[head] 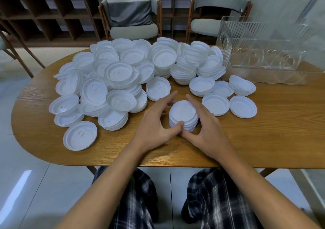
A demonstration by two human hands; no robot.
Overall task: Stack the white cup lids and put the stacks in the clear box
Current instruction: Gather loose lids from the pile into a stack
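Observation:
A short stack of white cup lids (183,113) stands on the wooden table (263,140) near its front middle. My left hand (156,123) cups the stack's left side and my right hand (204,126) cups its right side, with both thumbs meeting at the stack's near edge. A large loose heap of white lids (123,74) covers the table's back and left. The clear box (263,53) stands at the back right, its front panel lying open on the table; I see no lids inside it.
Single lids and small stacks (242,106) lie to the right of my hands, and one lid (80,135) lies near the front left edge. Two chairs (131,17) and a dark shelf unit stand behind the table. My knees are under the front edge.

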